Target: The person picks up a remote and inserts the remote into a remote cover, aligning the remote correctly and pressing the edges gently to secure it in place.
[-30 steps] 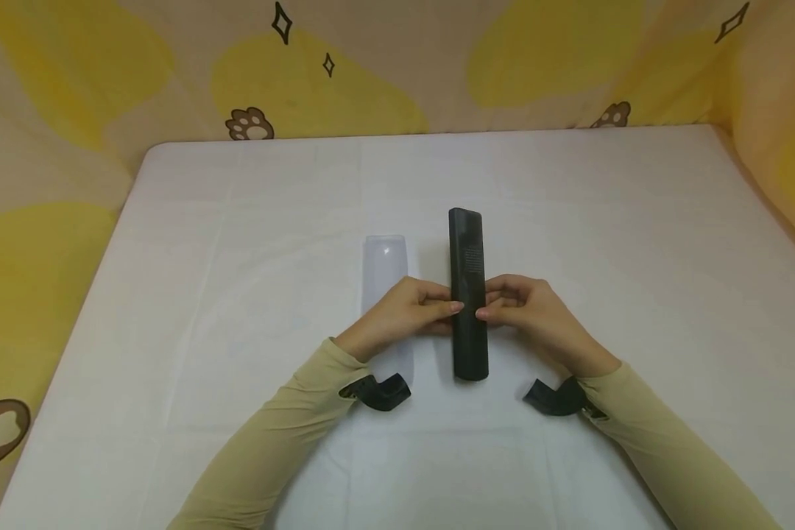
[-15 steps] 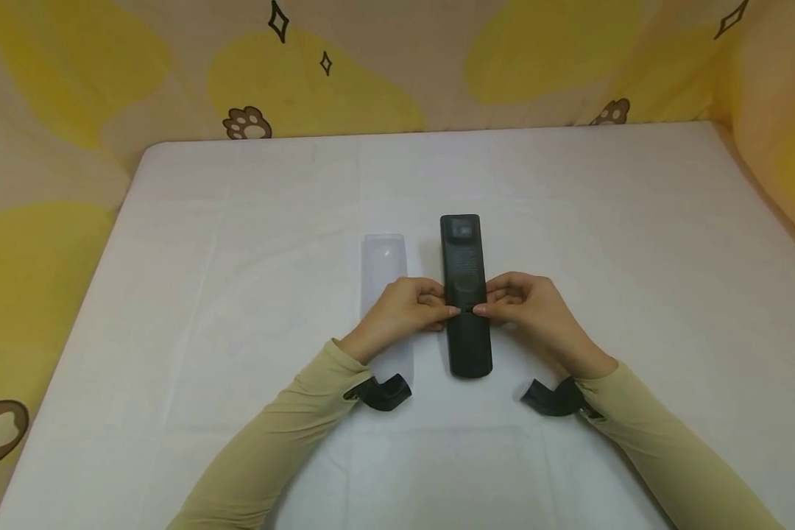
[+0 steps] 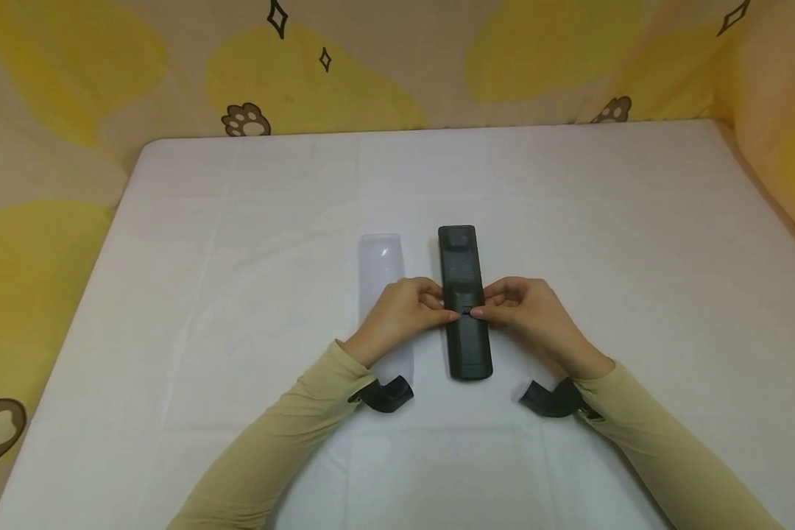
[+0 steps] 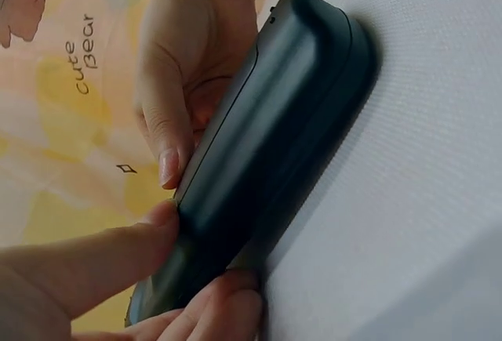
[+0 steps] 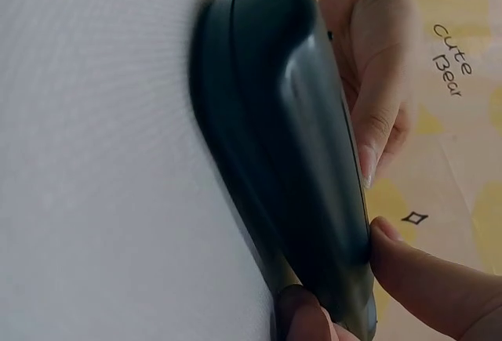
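While between both hands (image 3: 400, 313) (image 3: 533, 313), black remote (image 3: 464, 291) near translucent case (image 3: 380, 259).

Only 1 text can be read: "Cute Bear", dark lettering (image 4: 84, 55) on 2 lines, printed on the yellow-patterned cloth (image 4: 74, 133) and legible in both wrist views. In the head view, faint marks on the black remote (image 3: 462, 283) are too small to read.

behind the grip i see long khaki sleeves (image 3: 271, 427), a curved black piece (image 3: 388, 395) jutting inward from each cuff (image 3: 354, 362).
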Motion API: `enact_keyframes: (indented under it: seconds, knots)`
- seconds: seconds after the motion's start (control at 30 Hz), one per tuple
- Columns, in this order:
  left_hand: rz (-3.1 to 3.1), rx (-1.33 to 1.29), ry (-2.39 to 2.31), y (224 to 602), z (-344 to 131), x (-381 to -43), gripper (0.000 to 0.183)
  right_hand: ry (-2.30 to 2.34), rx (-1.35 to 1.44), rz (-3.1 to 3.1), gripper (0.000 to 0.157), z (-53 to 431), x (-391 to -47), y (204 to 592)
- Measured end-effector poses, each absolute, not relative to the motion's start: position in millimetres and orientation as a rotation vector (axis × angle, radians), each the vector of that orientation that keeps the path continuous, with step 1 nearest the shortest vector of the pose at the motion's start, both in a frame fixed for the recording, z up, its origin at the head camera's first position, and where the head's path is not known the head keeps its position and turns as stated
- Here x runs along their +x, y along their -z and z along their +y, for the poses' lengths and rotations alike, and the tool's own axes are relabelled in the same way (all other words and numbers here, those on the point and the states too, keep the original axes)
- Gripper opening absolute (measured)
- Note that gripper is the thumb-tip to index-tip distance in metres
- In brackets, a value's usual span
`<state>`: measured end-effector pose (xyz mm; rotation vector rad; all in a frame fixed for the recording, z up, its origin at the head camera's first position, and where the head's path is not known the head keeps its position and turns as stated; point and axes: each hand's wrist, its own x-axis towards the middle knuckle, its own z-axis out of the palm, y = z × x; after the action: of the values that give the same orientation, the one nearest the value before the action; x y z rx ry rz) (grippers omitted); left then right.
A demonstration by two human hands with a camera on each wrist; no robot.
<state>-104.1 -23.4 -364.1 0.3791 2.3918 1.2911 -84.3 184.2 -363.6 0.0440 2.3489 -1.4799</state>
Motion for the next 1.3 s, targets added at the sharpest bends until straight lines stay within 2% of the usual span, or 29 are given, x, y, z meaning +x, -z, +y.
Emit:
enact_keyframes:
  seconds: [1.3]
  knots:
    - [2.541,0.462,-1.18,357.3,-23.8,-100.1,0.023,1.325,-0.034,2.511,0.033,181.4,-83.6,364.4]
